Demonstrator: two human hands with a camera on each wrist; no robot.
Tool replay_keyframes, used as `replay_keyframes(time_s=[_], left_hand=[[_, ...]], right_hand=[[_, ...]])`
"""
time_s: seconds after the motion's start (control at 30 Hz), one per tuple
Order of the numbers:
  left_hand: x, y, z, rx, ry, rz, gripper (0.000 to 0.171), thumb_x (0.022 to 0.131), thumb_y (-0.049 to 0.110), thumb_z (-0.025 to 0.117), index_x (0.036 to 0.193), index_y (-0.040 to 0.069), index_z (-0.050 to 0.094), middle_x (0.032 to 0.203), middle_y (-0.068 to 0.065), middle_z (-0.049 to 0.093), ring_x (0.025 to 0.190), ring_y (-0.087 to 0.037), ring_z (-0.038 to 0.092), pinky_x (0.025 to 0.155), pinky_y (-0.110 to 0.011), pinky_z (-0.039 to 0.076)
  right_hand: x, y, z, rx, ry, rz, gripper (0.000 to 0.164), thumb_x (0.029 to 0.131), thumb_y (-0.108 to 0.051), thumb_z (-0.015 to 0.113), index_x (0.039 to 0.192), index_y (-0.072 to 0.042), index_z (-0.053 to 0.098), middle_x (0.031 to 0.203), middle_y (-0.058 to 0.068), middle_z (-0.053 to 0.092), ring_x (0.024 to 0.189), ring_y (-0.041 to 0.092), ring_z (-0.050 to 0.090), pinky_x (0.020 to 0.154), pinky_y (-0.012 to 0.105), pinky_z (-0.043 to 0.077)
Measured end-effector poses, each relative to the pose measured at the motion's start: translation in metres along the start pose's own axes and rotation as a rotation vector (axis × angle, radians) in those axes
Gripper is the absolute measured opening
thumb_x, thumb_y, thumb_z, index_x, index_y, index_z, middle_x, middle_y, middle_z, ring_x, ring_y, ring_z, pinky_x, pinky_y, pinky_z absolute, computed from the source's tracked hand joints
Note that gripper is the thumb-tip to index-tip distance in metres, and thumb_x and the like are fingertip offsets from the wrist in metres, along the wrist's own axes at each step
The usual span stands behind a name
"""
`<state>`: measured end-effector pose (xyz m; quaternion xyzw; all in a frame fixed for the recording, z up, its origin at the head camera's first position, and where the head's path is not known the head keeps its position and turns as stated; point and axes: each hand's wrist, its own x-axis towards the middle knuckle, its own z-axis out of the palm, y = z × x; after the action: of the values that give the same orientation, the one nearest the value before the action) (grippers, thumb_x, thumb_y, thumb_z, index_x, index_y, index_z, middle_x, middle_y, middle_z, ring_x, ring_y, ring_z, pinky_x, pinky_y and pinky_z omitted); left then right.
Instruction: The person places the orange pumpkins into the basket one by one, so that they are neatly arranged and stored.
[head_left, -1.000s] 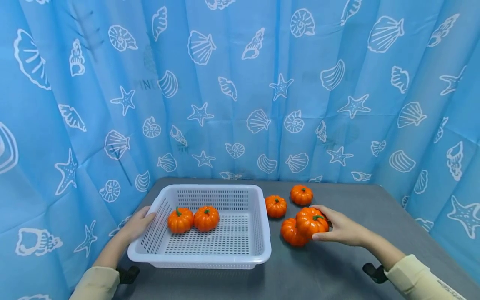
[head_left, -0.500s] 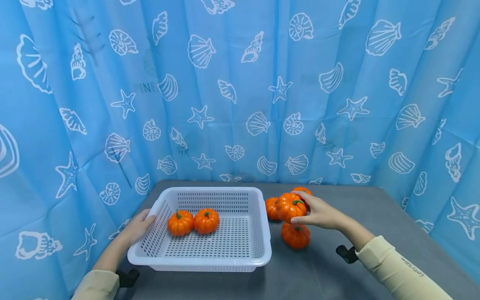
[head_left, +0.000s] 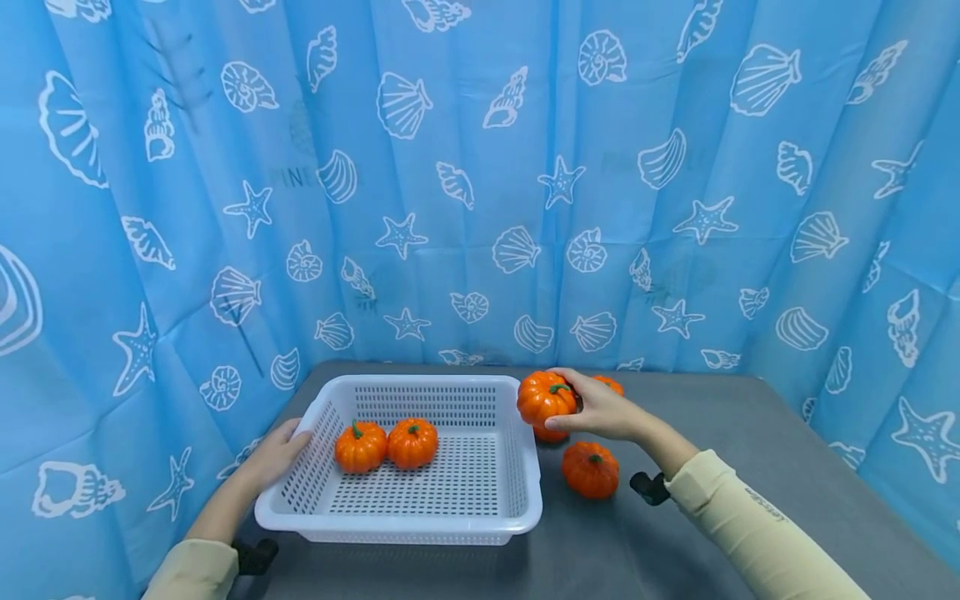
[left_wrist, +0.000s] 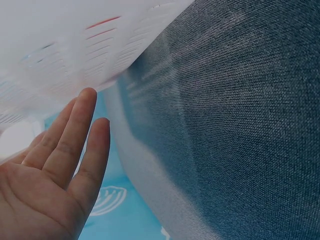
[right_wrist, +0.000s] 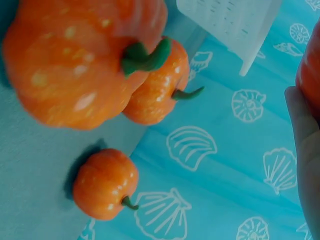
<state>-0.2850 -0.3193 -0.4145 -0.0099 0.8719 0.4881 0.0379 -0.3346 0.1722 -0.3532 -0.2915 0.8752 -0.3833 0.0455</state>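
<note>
My right hand (head_left: 602, 407) holds a small orange toy pumpkin (head_left: 545, 399) with a green stem, raised at the right rim of the white plastic basket (head_left: 397, 525). In the right wrist view, only an edge of the held pumpkin (right_wrist: 311, 75) shows beside a finger (right_wrist: 305, 125). My left hand (head_left: 273, 456) rests at the basket's left rim. In the left wrist view, its fingers (left_wrist: 67, 145) are straight beneath the basket's slotted outer wall (left_wrist: 95, 45); the thumb is hidden there. Two pumpkins (head_left: 362, 447) sit side by side inside the basket.
On the grey table (head_left: 690, 475), right of the basket, lies a pumpkin (head_left: 591, 470). Another pumpkin (head_left: 551, 434) is mostly covered by the held one, and a third pumpkin (head_left: 611, 384) peeks out behind my right hand. A blue seashell curtain (head_left: 465, 200) hangs behind the table.
My right hand has carried its pumpkin left and upward, from over the loose pumpkins to the basket's right rim. The left hand and the basket have stayed in place.
</note>
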Motion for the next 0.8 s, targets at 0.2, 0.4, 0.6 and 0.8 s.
replay_keyframes(time_s=[0.2,0.4,0.6,0.8], left_hand=[[-0.002,0.0,0.001,-0.012,0.003,-0.008,0.054,0.102,0.032,0.039,0.144,0.004,0.02,0.111,-0.024,0.062,0.079,-0.03,0.071,0.061,-0.043,0.059],[-0.002,0.0,0.001,-0.011,-0.001,-0.014,0.055,0.102,0.033,0.039,0.145,0.005,0.02,0.11,-0.023,0.063,0.078,-0.03,0.071,0.06,-0.043,0.059],[-0.001,0.0,0.001,-0.014,-0.003,-0.018,0.054,0.102,0.033,0.039,0.145,0.006,0.02,0.111,-0.023,0.063,0.079,-0.029,0.071,0.061,-0.043,0.059],[0.001,-0.001,0.0,-0.034,-0.01,-0.016,0.051,0.103,0.03,0.037,0.144,0.004,0.02,0.109,-0.023,0.064,0.079,-0.03,0.071,0.061,-0.043,0.059]], right_hand=[[0.018,-0.004,0.01,-0.009,-0.023,-0.008,0.075,0.079,-0.044,0.073,0.139,-0.017,0.038,0.117,0.001,0.057,0.098,0.018,0.055,0.087,0.034,0.047],[0.031,-0.011,0.019,-0.004,-0.044,-0.012,0.075,0.077,-0.045,0.074,0.138,-0.019,0.039,0.116,-0.001,0.058,0.096,0.017,0.056,0.086,0.035,0.049],[0.043,-0.015,0.029,0.01,-0.078,-0.026,0.075,0.077,-0.044,0.075,0.138,-0.018,0.039,0.117,-0.001,0.058,0.097,0.017,0.057,0.088,0.036,0.05],[0.055,-0.017,0.04,-0.012,-0.101,-0.031,0.078,0.077,-0.046,0.074,0.139,-0.015,0.038,0.12,0.001,0.057,0.098,0.016,0.056,0.088,0.035,0.05]])
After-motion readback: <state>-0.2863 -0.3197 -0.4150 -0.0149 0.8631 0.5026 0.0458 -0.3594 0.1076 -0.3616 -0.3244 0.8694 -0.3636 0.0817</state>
